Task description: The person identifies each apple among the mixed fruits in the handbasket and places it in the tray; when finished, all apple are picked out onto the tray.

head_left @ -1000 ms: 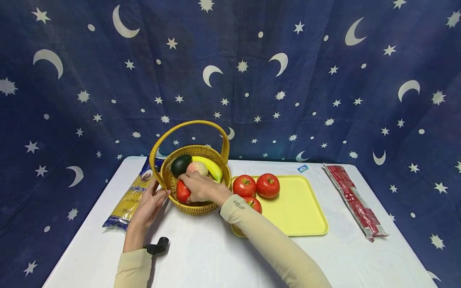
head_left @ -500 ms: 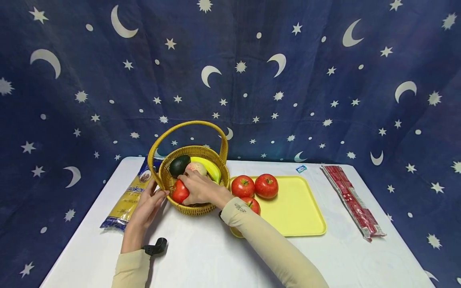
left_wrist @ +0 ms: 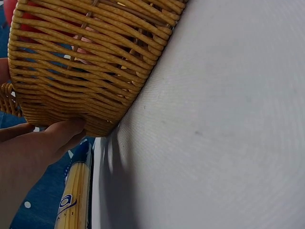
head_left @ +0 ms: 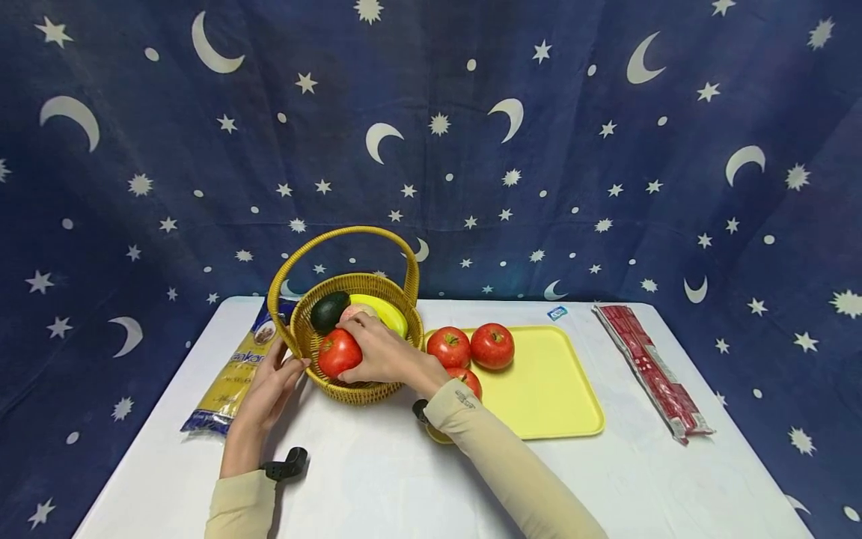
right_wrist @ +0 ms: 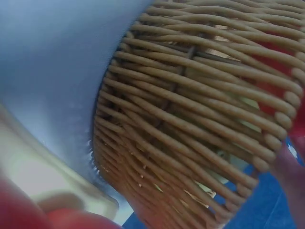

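Note:
A wicker basket [head_left: 360, 393] with a tall handle stands left of centre on the white table. My left hand [head_left: 266, 393] holds its left side, thumb at the rim and fingers along the outer wall, as the left wrist view shows. Reaching inside, my right hand [head_left: 385, 353] grips a red apple [head_left: 339, 352] near the front left of the basket, fingers over its far side and thumb below. Behind that apple lie a dark green avocado [head_left: 329, 312], a pinkish peach [head_left: 355, 310] partly hidden by my fingers, and a yellow banana [head_left: 385, 314].
Right of the basket is a yellow tray [head_left: 539, 400] with red apples [head_left: 492, 346] at its left end, partly behind my right forearm. A spaghetti bag [head_left: 225, 382] lies at the left. A red packet [head_left: 649, 367] and a small blue-white packet [head_left: 557, 312] lie to the right.
The apple in my right hand has come up slightly within the basket and shows more of itself. My left hand stays at the basket. The whole head view has shifted a little.

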`<state>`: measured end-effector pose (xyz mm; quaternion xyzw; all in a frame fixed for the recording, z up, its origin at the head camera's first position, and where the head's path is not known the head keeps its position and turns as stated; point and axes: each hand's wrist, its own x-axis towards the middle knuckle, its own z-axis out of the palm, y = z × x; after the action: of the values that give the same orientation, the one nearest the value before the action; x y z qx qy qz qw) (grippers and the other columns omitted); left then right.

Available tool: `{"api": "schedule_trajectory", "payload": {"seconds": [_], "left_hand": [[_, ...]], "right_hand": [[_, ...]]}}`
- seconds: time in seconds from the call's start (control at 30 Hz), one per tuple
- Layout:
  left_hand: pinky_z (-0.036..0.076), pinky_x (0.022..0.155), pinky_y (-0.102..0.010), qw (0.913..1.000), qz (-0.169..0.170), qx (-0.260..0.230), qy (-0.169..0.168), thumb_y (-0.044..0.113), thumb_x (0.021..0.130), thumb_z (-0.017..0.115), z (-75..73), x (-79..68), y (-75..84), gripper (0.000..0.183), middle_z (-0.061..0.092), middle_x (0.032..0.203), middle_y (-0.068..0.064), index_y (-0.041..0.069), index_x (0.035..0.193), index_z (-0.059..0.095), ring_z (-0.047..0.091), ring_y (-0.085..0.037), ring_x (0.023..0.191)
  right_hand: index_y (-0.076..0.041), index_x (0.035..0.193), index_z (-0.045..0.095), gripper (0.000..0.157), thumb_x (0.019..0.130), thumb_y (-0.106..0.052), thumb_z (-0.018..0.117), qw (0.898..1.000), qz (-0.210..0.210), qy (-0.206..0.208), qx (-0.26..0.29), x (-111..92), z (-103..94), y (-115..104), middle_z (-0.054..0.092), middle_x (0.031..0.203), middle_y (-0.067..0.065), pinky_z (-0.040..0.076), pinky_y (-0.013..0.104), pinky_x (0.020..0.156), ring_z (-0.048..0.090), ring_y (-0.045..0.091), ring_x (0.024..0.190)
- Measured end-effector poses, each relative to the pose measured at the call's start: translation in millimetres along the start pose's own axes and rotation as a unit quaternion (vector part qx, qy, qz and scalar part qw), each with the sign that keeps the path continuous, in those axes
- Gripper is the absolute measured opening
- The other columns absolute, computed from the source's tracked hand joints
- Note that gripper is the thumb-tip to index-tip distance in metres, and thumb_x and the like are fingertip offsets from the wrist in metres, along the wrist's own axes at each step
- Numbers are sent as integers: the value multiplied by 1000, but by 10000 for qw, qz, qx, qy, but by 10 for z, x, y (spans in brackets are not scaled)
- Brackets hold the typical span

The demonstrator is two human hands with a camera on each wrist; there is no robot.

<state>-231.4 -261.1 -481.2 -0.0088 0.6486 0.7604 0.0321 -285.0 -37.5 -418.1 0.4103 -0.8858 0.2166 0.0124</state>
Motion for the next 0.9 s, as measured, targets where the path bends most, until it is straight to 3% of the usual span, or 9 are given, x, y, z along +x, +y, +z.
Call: {"api": "schedule_trajectory", "payload": {"seconds": [0.13, 0.4, 0.7, 0.9], "left_hand": [[28, 115, -29, 10000, 35, -83, -18, -1, 95, 49, -13, 8, -4, 84, -6, 164, -6, 17, 158, -3, 10, -29, 148], [23, 117, -36, 10000, 16, -41, 0, -2, 95, 49, 3, 7, 6, 83, -6, 164, -6, 17, 158, -3, 10, -29, 148], [21, 118, -38, 10000, -36, 4, 5, -1, 95, 50, -2, 9, 11, 84, -7, 164, -5, 19, 158, -3, 11, -30, 148], [19, 118, -43, 9999, -60, 99, 43, 0, 96, 49, 8, 3, -2, 84, -7, 164, -4, 21, 158, -3, 11, -30, 148]], "right_hand": [[-12, 137, 50, 75, 74, -37, 82, 9985, 59, 221, 506, -57, -49, 5, 46, 135, 5, 52, 31, 94, 52, 20, 117], [-16, 136, 51, 73, 73, -35, 83, 9849, 74, 900, 1480, -253, -127, 72, 53, 130, 1, 51, 30, 95, 52, 14, 117], [-19, 134, 50, 73, 72, -40, 83, 9720, 271, 1337, 1912, -534, -236, 89, 52, 126, -3, 55, 42, 92, 54, 12, 111], [-21, 132, 48, 73, 72, -42, 84, 9678, 252, 1482, 2018, -725, -300, 98, 51, 125, -7, 55, 30, 90, 54, 9, 111]]}}
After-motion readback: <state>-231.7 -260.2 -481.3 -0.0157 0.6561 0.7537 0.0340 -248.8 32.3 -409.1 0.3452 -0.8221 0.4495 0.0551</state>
